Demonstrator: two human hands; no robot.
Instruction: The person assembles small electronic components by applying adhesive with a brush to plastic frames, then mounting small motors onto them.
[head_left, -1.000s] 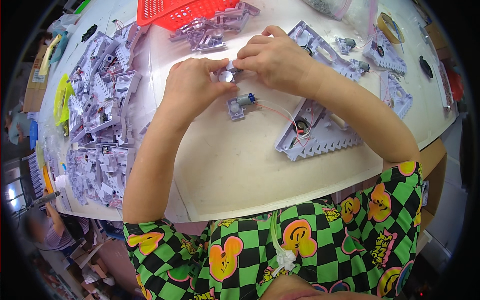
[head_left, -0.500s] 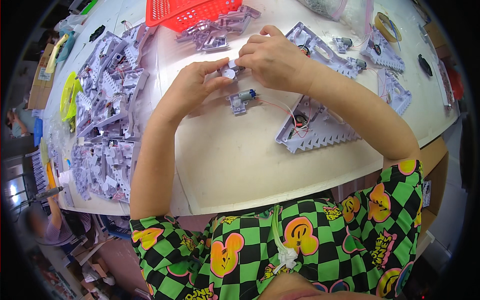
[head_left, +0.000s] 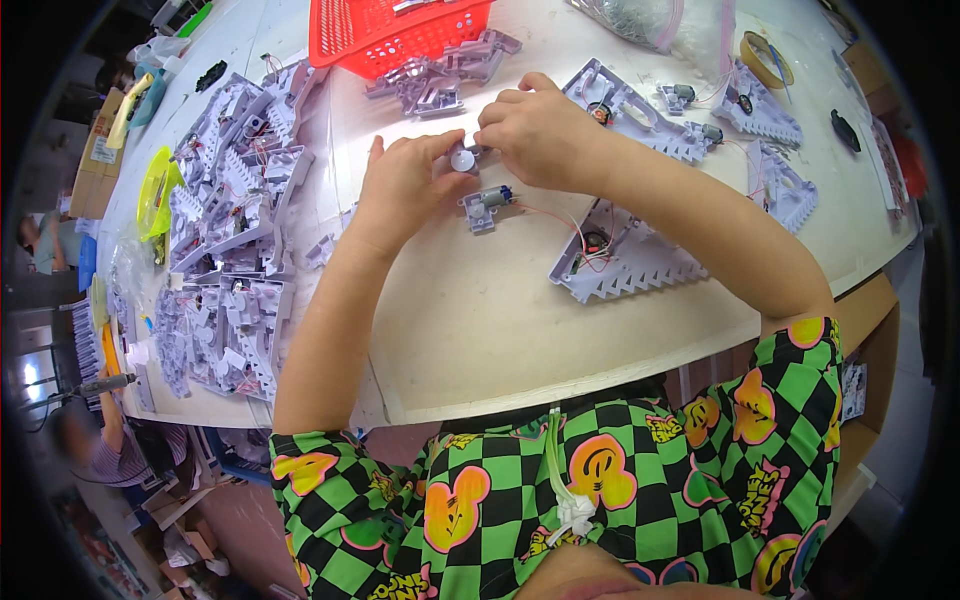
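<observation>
Between the fingertips of both hands is a small light-grey plastic gearbox part with a round disc [head_left: 463, 160]. My left hand [head_left: 408, 190] pinches it from the left with thumb and forefinger. Bent fingers of my right hand [head_left: 540, 135] close on its right edge, hiding that side. Just below lies a grey motor unit [head_left: 486, 206] in a plastic mount. Red and white wires run from it to a toothed grey half-shell [head_left: 625, 260] under my right forearm. Beyond my right hand rests another half-shell [head_left: 632, 112].
A red basket [head_left: 395, 40] stands at the back, with loose grey plastic pieces [head_left: 440, 80] before it. Many half-shells [head_left: 235, 215] are heaped at left, beside a yellow-green bowl [head_left: 155, 195]. Farther right are wired half-shells [head_left: 765, 105] and a tape roll [head_left: 766, 60]. Another person [head_left: 105, 450] sits at far left.
The whole view has shifted slightly, with the table lower in it. My left hand has turned a little around the gearbox part, with its fingers more upright. Both hands stay on it.
</observation>
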